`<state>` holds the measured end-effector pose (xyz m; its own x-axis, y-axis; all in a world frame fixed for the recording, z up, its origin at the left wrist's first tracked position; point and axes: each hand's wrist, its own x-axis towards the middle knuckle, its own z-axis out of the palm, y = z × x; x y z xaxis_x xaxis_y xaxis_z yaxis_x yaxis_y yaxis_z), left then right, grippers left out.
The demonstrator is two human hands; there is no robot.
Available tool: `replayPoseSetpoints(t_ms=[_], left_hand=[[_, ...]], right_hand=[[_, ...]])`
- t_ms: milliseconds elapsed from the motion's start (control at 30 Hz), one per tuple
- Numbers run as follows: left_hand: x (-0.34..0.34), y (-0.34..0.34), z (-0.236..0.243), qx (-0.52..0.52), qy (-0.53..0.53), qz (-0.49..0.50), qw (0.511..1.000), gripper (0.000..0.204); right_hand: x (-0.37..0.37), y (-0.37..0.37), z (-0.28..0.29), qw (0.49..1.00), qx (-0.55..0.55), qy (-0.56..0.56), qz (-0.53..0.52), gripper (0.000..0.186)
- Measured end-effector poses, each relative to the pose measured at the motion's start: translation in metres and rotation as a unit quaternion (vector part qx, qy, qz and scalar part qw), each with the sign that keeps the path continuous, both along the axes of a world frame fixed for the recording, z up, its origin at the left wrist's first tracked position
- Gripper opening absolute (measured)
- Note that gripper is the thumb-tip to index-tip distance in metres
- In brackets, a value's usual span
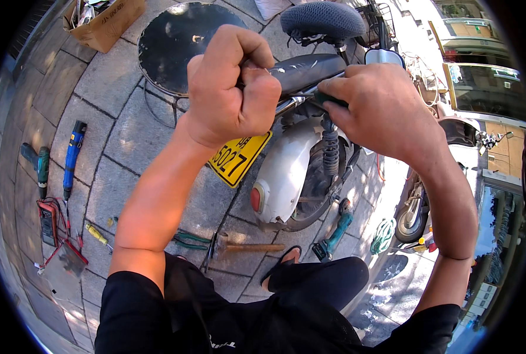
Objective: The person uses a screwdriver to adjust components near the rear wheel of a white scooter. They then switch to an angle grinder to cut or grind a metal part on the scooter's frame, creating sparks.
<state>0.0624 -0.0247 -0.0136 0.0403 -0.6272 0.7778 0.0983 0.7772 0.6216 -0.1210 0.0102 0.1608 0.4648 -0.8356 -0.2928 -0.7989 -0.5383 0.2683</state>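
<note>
Currently, the two hands are held apart from each other above the rear of a two-wheeler (pixel 286 153), which is stood on the paving (pixel 121 138) in front of the person. The left hand (pixel 233 88) is curled into a fist, its thumb drawn in against the bent forefinger, and is seen beside the near end of a black seat (pixel 310 68); whether anything is pinched in it cannot be told. By the right hand (pixel 387 106), a dark green handle (pixel 332 99) is gripped between thumb and fingers. The white rear fender (pixel 275 186) is seen below and between the hands, with a yellow plate (pixel 239 159) below the left one and a coil spring (pixel 330 147) below the right one. Nearer the person, a wooden-handled hammer (pixel 254 248) and a teal power tool (pixel 337 233) are laid on the paving, well apart from both hands.
</note>
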Motion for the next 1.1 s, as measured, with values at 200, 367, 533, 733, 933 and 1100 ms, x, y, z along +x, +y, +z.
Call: replayPoseSetpoints(t_ms=[200, 367, 533, 733, 933, 1100], left_hand=[[-0.002, -0.001, -0.003, 0.028, 0.028, -0.018, 0.999, 0.008], [-0.003, 0.002, -0.002, 0.039, 0.040, -0.028, 0.998, 0.008], [-0.001, 0.005, -0.004, 0.015, 0.007, -0.030, 0.999, 0.009], [-0.003, 0.011, -0.006, 0.008, 0.003, -0.035, 0.999, 0.009], [-0.001, 0.017, -0.009, 0.007, 0.007, -0.056, 0.998, 0.007], [0.000, 0.021, 0.003, 0.056, 0.018, -0.066, 0.996, 0.006]], right_hand=[[0.005, 0.008, 0.002, 0.999, 0.005, 0.002, -0.034, 0.016], [-0.003, 0.000, 0.003, 1.000, -0.008, 0.001, -0.019, 0.016], [-0.005, 0.005, -0.001, 0.999, -0.036, -0.010, -0.031, 0.018], [-0.006, -0.002, -0.001, 0.995, -0.055, -0.014, -0.079, 0.029], [-0.009, -0.010, -0.004, 0.992, -0.048, -0.011, -0.118, 0.029], [-0.009, -0.019, -0.004, 0.994, -0.066, -0.030, -0.086, 0.029]])
